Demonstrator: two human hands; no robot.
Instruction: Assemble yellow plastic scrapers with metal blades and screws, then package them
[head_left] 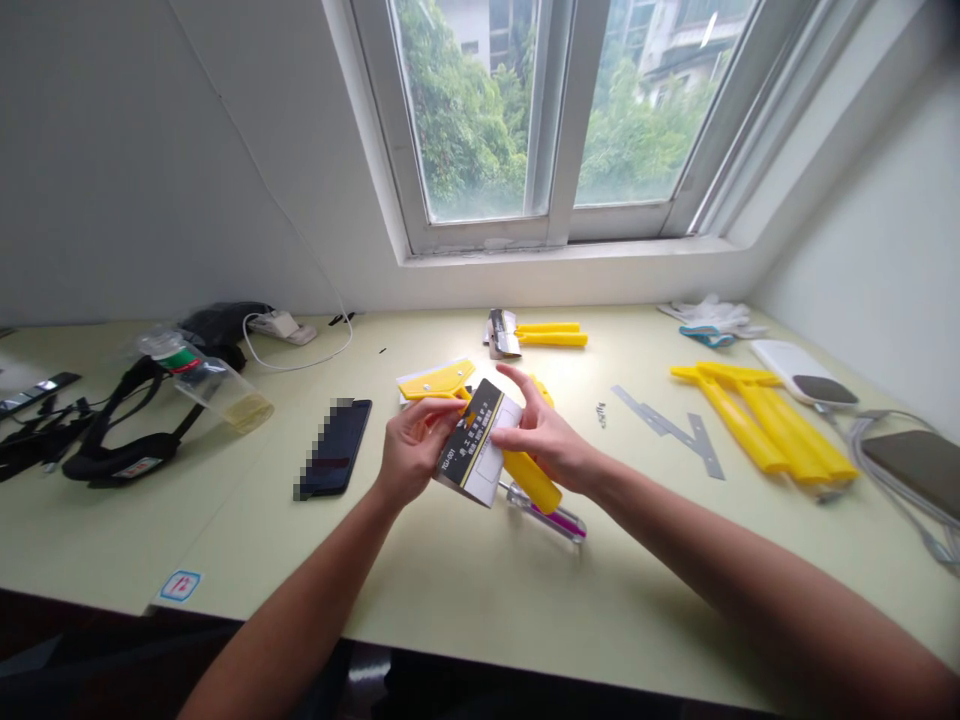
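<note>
My left hand (411,448) is closed on the left edge of a folded black-and-white printed card (474,446), thumb and fingertips pinching it. My right hand (551,432) is at the card's other side, its thumb touching the front and its index finger stretched away; its other fingers are mostly hidden. Just behind and below the card lies a yellow scraper (436,381), with a yellow handle (536,483) showing under my right hand. A screwdriver with a clear and purple handle (559,522) rests on the table beside that handle.
At the back stands a carded yellow-handled tool (551,334). To the right lie metal blades (667,430), small screws (601,415), yellow handles (772,425), gloves (716,318) and cabled devices (806,372). Left are a phone (337,447), a tilted bottle (214,385) and a black strap (105,460).
</note>
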